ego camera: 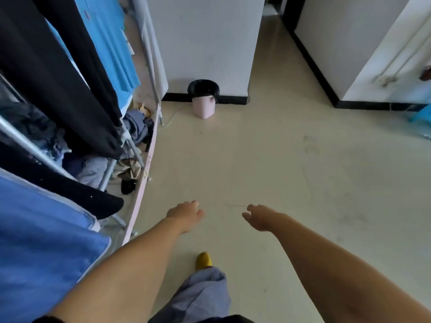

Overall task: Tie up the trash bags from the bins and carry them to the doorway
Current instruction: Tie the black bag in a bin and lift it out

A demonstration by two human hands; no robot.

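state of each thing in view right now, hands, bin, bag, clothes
left hand: empty, fingers relaxed, held out over the floor
right hand: empty, fingers loosely open
pink bin: upright against the wall
black trash bag: untied, folded over the bin rim
hanging clothes: on the rack, more heaped below

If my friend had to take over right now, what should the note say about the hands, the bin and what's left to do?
Left hand: open, holds nothing, reaching forward over the floor.
Right hand: open, holds nothing, also reaching forward.
Pink bin: stands on the floor against the white wall, ahead of both hands and well apart from them.
Black trash bag: in the bin, folded over its rim, not tied.
Done: nothing that shows here.
Left: walk to the bin, tie the bag, lift it out, carry it to the doorway.
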